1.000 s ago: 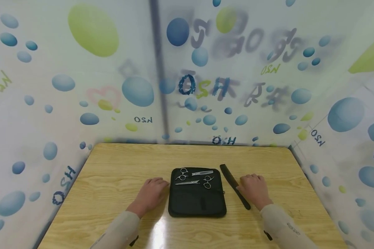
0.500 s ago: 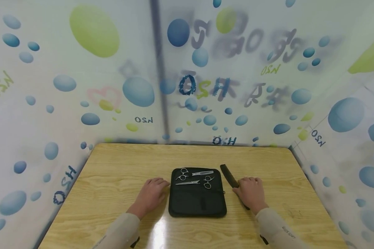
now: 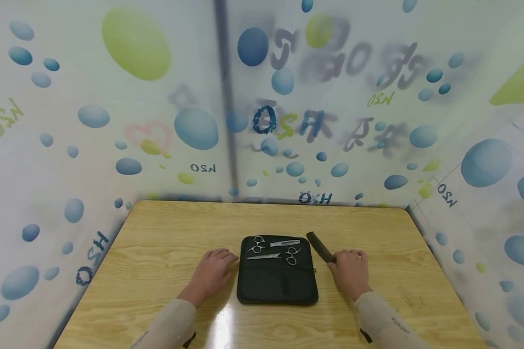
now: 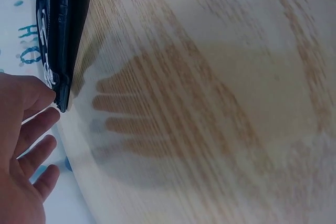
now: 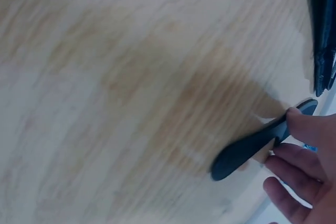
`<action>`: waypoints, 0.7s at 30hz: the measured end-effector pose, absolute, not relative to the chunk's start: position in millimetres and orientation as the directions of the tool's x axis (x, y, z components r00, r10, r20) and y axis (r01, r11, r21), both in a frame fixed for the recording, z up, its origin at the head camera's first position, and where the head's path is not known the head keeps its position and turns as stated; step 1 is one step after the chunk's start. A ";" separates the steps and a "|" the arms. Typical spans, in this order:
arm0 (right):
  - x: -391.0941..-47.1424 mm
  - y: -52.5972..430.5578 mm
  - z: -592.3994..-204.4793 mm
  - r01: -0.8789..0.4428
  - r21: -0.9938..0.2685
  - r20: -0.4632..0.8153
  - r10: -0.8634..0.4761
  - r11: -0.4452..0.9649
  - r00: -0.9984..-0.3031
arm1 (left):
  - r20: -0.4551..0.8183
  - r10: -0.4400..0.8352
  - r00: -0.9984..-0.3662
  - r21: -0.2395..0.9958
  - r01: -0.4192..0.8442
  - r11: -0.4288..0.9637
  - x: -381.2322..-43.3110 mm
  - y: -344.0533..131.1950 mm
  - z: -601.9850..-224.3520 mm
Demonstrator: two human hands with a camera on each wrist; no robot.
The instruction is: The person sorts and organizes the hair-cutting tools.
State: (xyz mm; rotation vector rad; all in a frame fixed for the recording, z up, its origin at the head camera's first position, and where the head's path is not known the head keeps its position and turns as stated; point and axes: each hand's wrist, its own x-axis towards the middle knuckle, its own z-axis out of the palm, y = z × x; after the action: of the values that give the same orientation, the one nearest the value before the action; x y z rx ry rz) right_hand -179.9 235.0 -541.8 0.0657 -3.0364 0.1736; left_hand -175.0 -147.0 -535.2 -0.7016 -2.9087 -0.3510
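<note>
In the head view my right hand (image 3: pixel 351 271) holds a black comb (image 3: pixel 319 247) by its handle, right of the black case (image 3: pixel 259 283). Thumb and fingers pinch the comb's handle (image 5: pixel 244 153) in the right wrist view; its rounded end sticks out towards the camera. My left hand (image 3: pixel 211 271) is at the case's left side, fingertips right at its edge. Seen from the left wrist, the thumb and index finger of the left hand (image 4: pixel 23 135) are by the corner of the case (image 4: pixel 65 30), other fingers loosely bent. Thinning shears (image 3: pixel 285 243) and scissors (image 3: pixel 264 256) lie on the case's upper half.
A pale wood-grain table (image 3: pixel 179 223) bears the case. Walls printed with blue and green bubbles stand behind the table (image 3: pixel 288 145) and along both sides. A small loop juts from the case's right edge.
My right hand has shifted left and closed its grip on the comb, whose far end now sits slightly nearer the case. The left hand has stayed in place beside the case.
</note>
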 end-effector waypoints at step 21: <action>-191.2 235.0 -529.5 0.064 -0.207 -0.106 0.043 0.976 -0.993 | 0.197 0.433 -0.880 0.192 0.468 0.863 -173.6 -148.2 -535.7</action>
State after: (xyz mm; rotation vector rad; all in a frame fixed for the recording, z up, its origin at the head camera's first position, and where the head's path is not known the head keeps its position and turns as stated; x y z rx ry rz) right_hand -191.2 235.0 -529.5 -0.0871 -3.2232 0.3435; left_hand -173.6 -148.2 -535.7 -0.7029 -2.8892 -0.3526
